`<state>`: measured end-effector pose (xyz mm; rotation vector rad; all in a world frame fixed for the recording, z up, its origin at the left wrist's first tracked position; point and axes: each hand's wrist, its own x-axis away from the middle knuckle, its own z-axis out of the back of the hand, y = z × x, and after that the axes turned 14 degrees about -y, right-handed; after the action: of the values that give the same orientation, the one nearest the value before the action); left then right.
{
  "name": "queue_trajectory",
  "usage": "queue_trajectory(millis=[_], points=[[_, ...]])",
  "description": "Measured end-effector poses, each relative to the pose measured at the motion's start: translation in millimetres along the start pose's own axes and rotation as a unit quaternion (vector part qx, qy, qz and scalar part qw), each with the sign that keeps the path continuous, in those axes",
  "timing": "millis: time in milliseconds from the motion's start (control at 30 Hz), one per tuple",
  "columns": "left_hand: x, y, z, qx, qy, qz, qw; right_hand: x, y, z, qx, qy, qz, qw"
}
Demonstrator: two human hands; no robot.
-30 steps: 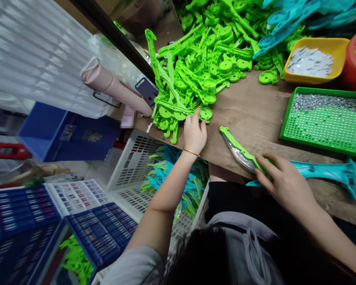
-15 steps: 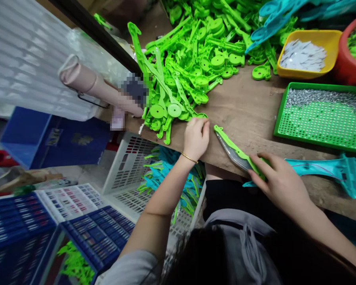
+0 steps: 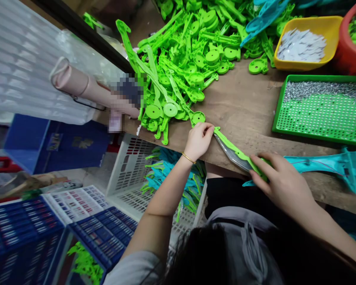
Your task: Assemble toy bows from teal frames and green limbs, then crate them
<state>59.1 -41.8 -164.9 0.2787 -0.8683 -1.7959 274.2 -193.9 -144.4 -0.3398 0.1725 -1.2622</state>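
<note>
A long green part (image 3: 233,148) with a clear, blade-shaped piece (image 3: 235,158) along its lower side lies slanted at the table's front edge. Over its right end is my right hand (image 3: 280,176), fingers wrapped round it. My left hand (image 3: 200,138), with a gold bracelet at the wrist, is pinched at the part's upper left tip; anything between its fingertips is too small to make out. Just beyond that hand sits the round end of a green piece (image 3: 198,117), at the edge of a big heap of green parts (image 3: 192,59).
To the right are a green tray (image 3: 323,118) of small metal pieces, a yellow bin (image 3: 338,31) of white slips, a red tub (image 3: 345,47) and a turquoise fixture (image 3: 351,168). A white crate (image 3: 121,170) of turquoise and green items stands below the edge.
My left hand has moved right, from beside the heap to the tip of the long green part. My right hand keeps its hold. The view has shifted slightly.
</note>
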Motion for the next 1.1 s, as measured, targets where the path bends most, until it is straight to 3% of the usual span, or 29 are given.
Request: queue_trajectory(millis=[333,733,1100], points=[[0,-4,-1.0,-0.019,-0.015,-0.011,1.000,0,0,-11,0.030,0.034,0.009,0.999],[1,-1,-2.1,-0.001,0.005,-0.007,1.000,-3,6,-3,-0.013,0.000,-0.011,1.000],[2,-1,-3.3,-0.011,-0.002,-0.003,1.000,6,4,-13,0.078,0.034,0.016,0.996]])
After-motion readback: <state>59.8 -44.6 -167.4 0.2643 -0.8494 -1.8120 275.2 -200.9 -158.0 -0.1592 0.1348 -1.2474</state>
